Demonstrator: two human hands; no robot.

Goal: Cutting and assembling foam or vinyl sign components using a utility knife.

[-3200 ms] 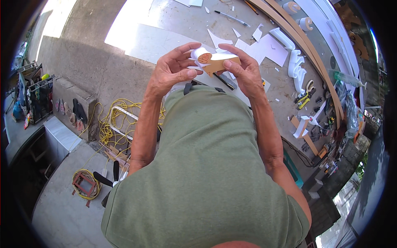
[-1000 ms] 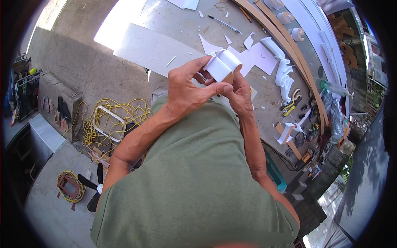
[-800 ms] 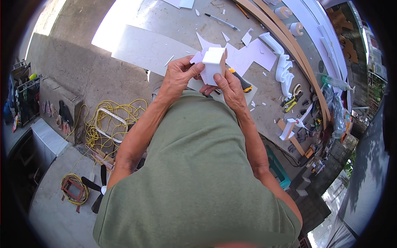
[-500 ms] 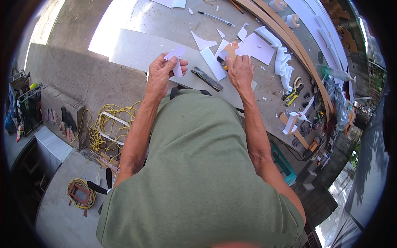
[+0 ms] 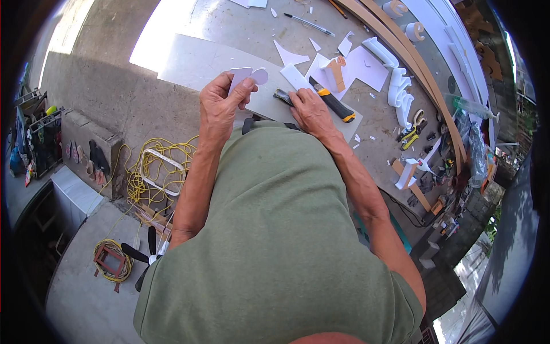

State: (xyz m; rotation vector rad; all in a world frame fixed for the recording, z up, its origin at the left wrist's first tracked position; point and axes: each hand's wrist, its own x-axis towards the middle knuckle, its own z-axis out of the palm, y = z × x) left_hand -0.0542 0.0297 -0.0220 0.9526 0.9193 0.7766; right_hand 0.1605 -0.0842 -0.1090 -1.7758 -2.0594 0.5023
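My left hand (image 5: 222,106) pinches a thin white cutout (image 5: 240,77) with a rounded end, held up above the table's near edge. My right hand (image 5: 314,114) is closed over a narrow dark bar (image 5: 281,95); only its far end shows past the fingers. Beside that hand lies a utility knife (image 5: 339,106) with a black and yellow handle. Just beyond the knife, a small brown-faced white shape (image 5: 336,75) rests on white sheet scraps (image 5: 364,69). A white strip (image 5: 294,77) lies between my two hands.
White curved letter-like pieces (image 5: 399,97) and yellow-handled pliers (image 5: 409,137) lie to the right. Long brown-edged strips (image 5: 424,63) curve along the far right. A pen (image 5: 309,24) is at the back. Yellow cord (image 5: 157,172) tangles on the floor at left.
My right hand has let go of the utility knife, which now lies on the table, and has moved left and nearer onto the dark bar. The left hand has turned the cutout.
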